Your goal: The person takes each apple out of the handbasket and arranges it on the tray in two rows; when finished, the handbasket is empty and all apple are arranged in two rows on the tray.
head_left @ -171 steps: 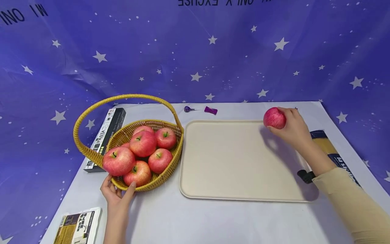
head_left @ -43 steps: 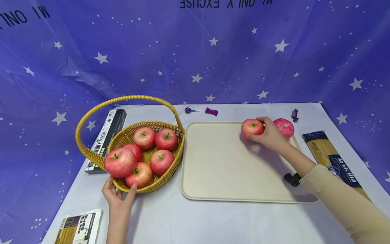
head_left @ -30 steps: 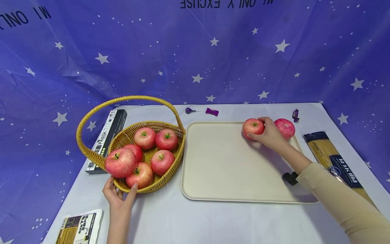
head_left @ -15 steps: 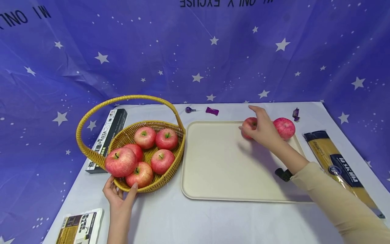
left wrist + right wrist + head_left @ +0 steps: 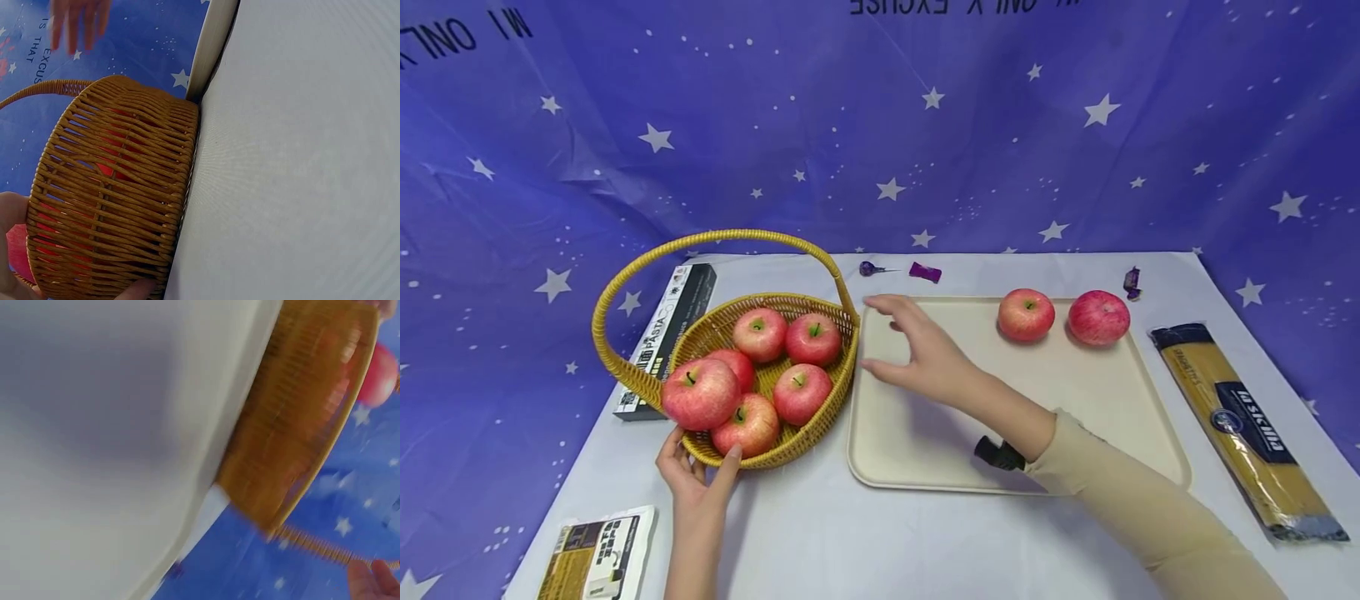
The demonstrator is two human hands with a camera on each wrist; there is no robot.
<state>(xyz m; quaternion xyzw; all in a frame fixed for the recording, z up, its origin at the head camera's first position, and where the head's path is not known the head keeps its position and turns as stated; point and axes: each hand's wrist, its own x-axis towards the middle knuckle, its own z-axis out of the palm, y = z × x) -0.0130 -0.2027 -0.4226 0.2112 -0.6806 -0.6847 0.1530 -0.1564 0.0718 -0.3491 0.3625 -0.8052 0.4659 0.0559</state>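
The basket (image 5: 760, 375) of apples (image 5: 775, 367) is steadied on the desk (image 5: 925, 533) by the left hand (image 5: 696, 471) gripping its near rim, and lies just left of the empty, loosely spread right hand (image 5: 917, 354).

woven wicker basket (image 5: 790, 446); smooth matt plastic tray (image 5: 940, 433); glossy apples (image 5: 1026, 315).

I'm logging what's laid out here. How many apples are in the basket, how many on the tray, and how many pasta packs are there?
Red apples in the woven yellow basket: 6
Red apples on the cream plastic tray: 2
Pasta packs: 2
Total: 10 (8 apples)
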